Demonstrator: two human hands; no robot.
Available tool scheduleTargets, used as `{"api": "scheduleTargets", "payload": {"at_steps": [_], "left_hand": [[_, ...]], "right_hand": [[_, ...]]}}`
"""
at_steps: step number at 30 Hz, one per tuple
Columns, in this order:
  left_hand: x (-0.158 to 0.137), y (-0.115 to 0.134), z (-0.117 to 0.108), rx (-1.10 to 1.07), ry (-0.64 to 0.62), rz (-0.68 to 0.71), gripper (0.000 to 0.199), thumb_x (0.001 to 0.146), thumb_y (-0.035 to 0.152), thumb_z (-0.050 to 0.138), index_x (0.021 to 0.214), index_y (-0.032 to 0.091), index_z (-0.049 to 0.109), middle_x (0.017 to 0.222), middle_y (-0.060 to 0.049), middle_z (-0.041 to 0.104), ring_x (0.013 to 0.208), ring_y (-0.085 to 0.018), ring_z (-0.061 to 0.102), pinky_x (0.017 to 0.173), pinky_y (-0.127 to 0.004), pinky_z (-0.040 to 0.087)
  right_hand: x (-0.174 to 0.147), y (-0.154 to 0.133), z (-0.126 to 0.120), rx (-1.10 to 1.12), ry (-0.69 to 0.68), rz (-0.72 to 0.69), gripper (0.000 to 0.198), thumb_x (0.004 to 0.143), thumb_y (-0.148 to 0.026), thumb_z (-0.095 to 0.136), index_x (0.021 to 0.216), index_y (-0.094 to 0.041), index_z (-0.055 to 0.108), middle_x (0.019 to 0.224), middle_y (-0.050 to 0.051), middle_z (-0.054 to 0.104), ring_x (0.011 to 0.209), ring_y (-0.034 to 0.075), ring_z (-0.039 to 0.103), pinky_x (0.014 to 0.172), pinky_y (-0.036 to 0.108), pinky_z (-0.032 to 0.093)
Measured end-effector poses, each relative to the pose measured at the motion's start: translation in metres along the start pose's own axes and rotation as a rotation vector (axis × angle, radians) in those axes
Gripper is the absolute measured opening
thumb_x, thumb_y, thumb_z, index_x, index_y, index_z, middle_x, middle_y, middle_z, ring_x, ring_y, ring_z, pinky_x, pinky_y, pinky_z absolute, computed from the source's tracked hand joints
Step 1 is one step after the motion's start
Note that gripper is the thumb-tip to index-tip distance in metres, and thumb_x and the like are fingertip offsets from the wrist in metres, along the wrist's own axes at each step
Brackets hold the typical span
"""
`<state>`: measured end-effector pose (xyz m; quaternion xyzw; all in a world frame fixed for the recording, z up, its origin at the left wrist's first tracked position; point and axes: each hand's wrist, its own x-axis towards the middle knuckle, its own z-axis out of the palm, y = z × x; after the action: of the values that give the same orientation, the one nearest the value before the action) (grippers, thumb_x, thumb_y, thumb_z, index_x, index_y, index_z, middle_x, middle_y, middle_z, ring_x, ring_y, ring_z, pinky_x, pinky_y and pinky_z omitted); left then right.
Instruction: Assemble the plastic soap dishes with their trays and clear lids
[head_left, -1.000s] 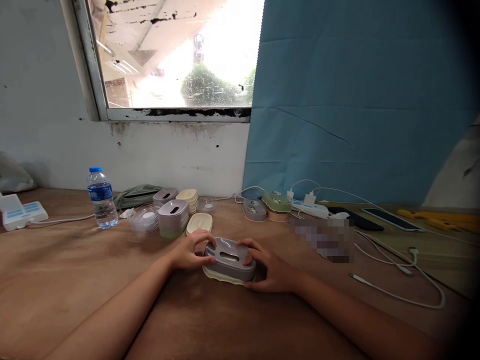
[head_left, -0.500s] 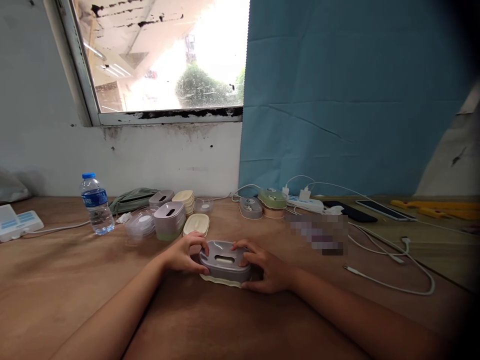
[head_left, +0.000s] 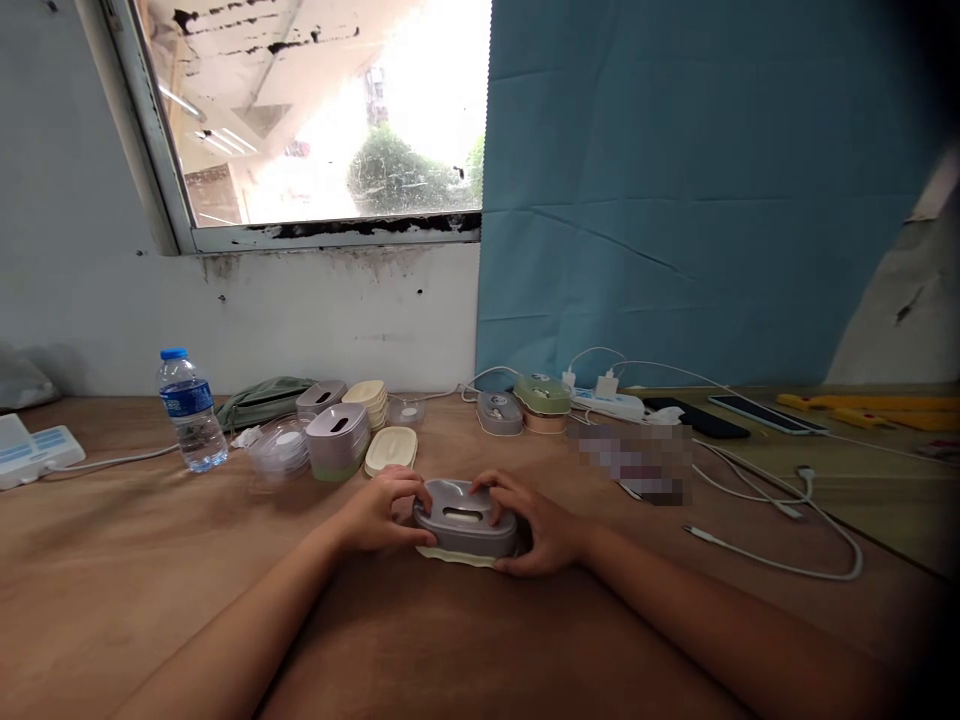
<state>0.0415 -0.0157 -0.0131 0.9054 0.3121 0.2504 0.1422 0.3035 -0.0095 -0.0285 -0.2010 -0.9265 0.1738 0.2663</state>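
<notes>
A grey oval plastic box part (head_left: 466, 530) with a slot in its top sits on the table in front of me. Along its lower edge shows a cream, wavy-edged piece (head_left: 457, 557), mostly hidden beneath it. My left hand (head_left: 386, 510) is closed on the box's left end, thumb low and fingers on top. At the right end, my right hand (head_left: 536, 525) grips it too, fingertips on the top and thumb near the bottom rim. Just behind my left hand lies a cream oval lid (head_left: 392, 449).
Behind stand stacked slotted covers (head_left: 337, 440), stacked cream pieces (head_left: 367, 395) and clear plastic pieces (head_left: 281, 447). A water bottle (head_left: 191, 410) is at left. Grey (head_left: 500, 412) and green (head_left: 544, 393) boxes sit at the back, with white cables (head_left: 780, 565) at right.
Both hands and the grey part have shifted slightly to the right together. The grip on it looks the same, and the camera view has moved a little.
</notes>
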Motion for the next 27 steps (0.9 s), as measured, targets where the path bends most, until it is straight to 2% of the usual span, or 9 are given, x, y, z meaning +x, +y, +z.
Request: {"api": "scheduleTargets", "payload": {"at_steps": [3,7,12,16,21,27], "left_hand": [[0.000,0.004,0.004,-0.009,0.001,-0.004,0.034,0.066,0.042,0.064,0.090,0.019,0.058,0.096,-0.006,0.059,0.097,-0.021,0.050,0.087,-0.031,0.037],[0.000,0.004,0.007,-0.032,-0.034,0.008,0.041,0.061,0.038,0.067,0.096,0.019,0.056,0.102,-0.007,0.058,0.101,-0.022,0.051,0.085,-0.029,0.040],[-0.001,0.003,0.007,0.000,-0.021,-0.019,0.035,0.063,0.034,0.067,0.093,0.020,0.058,0.102,-0.007,0.058,0.103,-0.023,0.051,0.086,-0.031,0.041],[-0.001,0.004,0.004,-0.006,-0.054,0.027,0.036,0.064,0.038,0.065,0.093,0.020,0.059,0.106,-0.007,0.058,0.107,-0.023,0.049,0.087,-0.031,0.041],[-0.001,-0.002,0.003,-0.031,-0.071,0.046,0.033,0.068,0.038,0.063,0.095,0.019,0.059,0.107,-0.008,0.058,0.113,-0.022,0.046,0.091,-0.031,0.039],[-0.001,-0.006,0.004,-0.021,-0.063,0.060,0.034,0.067,0.038,0.064,0.094,0.019,0.060,0.106,-0.009,0.059,0.114,-0.023,0.045,0.090,-0.033,0.040]], "right_hand": [[0.000,0.005,-0.001,0.004,0.009,0.061,0.039,0.053,-0.032,0.072,0.082,-0.018,0.050,0.116,0.010,0.038,0.112,0.024,0.039,0.093,0.035,0.033],[0.001,0.007,-0.002,0.032,-0.045,0.140,0.050,0.054,-0.036,0.072,0.096,-0.019,0.051,0.125,0.010,0.030,0.122,0.026,0.028,0.098,0.037,0.027],[0.001,0.007,-0.003,0.058,-0.112,0.172,0.063,0.055,-0.040,0.072,0.110,-0.023,0.047,0.127,0.008,0.030,0.118,0.025,0.034,0.097,0.037,0.029],[0.001,0.008,-0.004,0.046,-0.124,0.173,0.065,0.057,-0.041,0.071,0.114,-0.024,0.045,0.129,0.009,0.030,0.119,0.025,0.033,0.098,0.039,0.028],[0.000,0.007,-0.004,0.033,-0.135,0.180,0.065,0.058,-0.043,0.070,0.114,-0.024,0.045,0.131,0.009,0.028,0.120,0.026,0.032,0.098,0.039,0.028],[-0.001,0.005,-0.004,0.034,-0.139,0.174,0.062,0.060,-0.043,0.068,0.113,-0.023,0.045,0.133,0.010,0.025,0.121,0.027,0.031,0.097,0.039,0.029]]}}
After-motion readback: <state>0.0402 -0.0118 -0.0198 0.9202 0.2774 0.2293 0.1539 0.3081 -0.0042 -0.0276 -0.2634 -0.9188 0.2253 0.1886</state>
